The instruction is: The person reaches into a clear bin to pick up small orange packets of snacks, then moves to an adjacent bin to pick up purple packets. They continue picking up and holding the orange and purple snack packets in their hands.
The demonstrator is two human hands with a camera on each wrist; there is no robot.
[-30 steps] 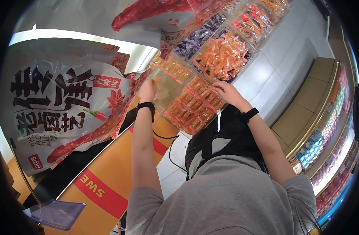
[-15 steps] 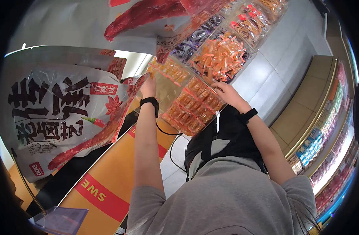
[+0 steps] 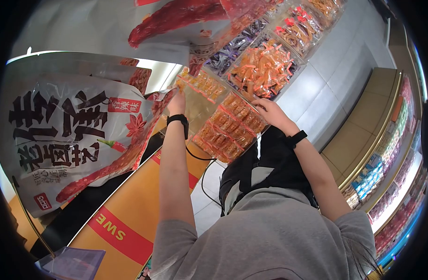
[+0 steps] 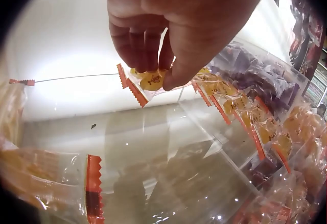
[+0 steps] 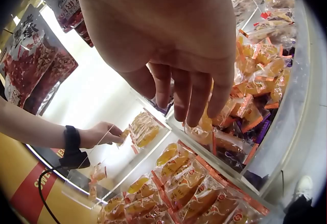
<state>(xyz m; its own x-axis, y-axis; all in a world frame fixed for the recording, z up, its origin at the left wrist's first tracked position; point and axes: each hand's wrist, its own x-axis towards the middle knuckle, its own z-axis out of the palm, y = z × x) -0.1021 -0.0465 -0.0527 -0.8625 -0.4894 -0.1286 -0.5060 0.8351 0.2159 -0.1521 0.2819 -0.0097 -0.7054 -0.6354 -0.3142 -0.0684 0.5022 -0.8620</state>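
Note:
My left hand (image 3: 177,101) is at the far left corner of a clear bin (image 3: 193,111). In the left wrist view its thumb and fingertips pinch a small yellow wrapped snack packet (image 4: 152,81) with orange serrated ends. That packet sits at the end of a row of similar packets (image 4: 230,104) along the divider. My right hand (image 3: 272,113) stays at the bin's right edge, beside neat rows of orange snack packets (image 3: 230,123). Its fingers hang loosely near the divider in the right wrist view, with nothing seen between them.
Beyond the divider lie heaped orange packets (image 3: 263,67) and purple-wrapped ones (image 3: 235,49). A large printed snack bag (image 3: 69,126) stands on the left, near an orange counter front (image 3: 125,205). A stocked shelf (image 3: 386,158) runs along the right. A black cable (image 3: 204,175) hangs from the left wrist.
My left hand has moved forward to the far end of the bin, toward the row of yellow packets. The right hand has stayed at the right edge.

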